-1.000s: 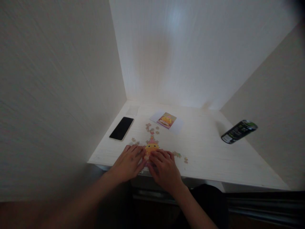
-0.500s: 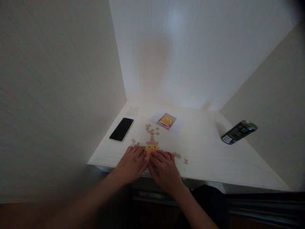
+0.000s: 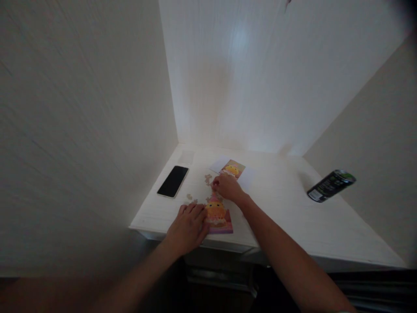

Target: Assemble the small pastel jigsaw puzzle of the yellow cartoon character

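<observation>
A partly assembled jigsaw puzzle (image 3: 216, 214) lies near the table's front edge, showing a yellow figure with a pink pointed hat over a pink-purple base. My left hand (image 3: 189, 227) rests flat on the puzzle's left side, fingers stretched out and covering that edge. Just above the hat, my right hand (image 3: 228, 187) reaches in with its fingertips pinched together at a small puzzle piece, which they mostly hide. Loose puzzle pieces (image 3: 207, 178) lie beyond the fingertips, and a few more pieces (image 3: 189, 197) are scattered left of the puzzle.
A picture card (image 3: 237, 168) with the same yellow figure lies on white paper (image 3: 249, 176) behind my right hand. A phone (image 3: 173, 181) lies at the left, with a clear sheet (image 3: 186, 157) behind it. A black can (image 3: 330, 186) stands at the right. Panels enclose the white table (image 3: 283, 208).
My right hand has left the puzzle's lower right side and moved up to the pieces above the hat, uncovering the lower picture. My left hand stays at the left edge. The view has shifted slightly.
</observation>
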### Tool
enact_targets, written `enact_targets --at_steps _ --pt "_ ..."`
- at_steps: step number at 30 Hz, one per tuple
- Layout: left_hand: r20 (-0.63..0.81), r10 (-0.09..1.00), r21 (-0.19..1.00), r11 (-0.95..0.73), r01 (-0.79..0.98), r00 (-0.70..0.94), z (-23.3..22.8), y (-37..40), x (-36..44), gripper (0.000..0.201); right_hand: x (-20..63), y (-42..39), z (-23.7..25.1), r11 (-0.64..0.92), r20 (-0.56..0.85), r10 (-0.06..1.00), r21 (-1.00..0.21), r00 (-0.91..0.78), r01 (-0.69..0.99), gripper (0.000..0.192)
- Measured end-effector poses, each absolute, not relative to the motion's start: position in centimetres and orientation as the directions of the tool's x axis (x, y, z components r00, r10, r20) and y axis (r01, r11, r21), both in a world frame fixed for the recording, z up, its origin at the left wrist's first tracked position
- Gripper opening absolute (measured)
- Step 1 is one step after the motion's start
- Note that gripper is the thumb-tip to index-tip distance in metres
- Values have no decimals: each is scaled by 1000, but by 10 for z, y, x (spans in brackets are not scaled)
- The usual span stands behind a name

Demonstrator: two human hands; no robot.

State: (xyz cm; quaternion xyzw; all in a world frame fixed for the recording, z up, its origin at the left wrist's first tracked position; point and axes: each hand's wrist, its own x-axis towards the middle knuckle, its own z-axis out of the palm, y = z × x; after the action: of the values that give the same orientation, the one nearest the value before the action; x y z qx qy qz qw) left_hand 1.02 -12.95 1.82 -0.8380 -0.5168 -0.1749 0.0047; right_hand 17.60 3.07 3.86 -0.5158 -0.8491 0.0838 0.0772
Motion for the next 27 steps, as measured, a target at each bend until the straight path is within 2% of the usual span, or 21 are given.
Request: enact_targets --at_steps 5,12,19,23,27 --pt "328 867 228 -459 859 376 15 -128 9 25 183 46 37 532 -31 832 -236 -553 813 18" --pt "359 885 294 -409 864 297 17 -122 12 27 197 61 40 614 -102 753 -249 -650 749 19" --pt "340 867 351 -475 807 363 25 -120 36 32 204 65 34 635 -122 709 -317 -694 705 12" --pt "399 849 350 -490 799 346 22 -123 26 33 211 64 34 641 -107 680 -393 -726 659 14" --pt "441 843 366 -482 796 307 17 -126 9 28 228 62 39 550 -122 614 -643 -780 533 13"
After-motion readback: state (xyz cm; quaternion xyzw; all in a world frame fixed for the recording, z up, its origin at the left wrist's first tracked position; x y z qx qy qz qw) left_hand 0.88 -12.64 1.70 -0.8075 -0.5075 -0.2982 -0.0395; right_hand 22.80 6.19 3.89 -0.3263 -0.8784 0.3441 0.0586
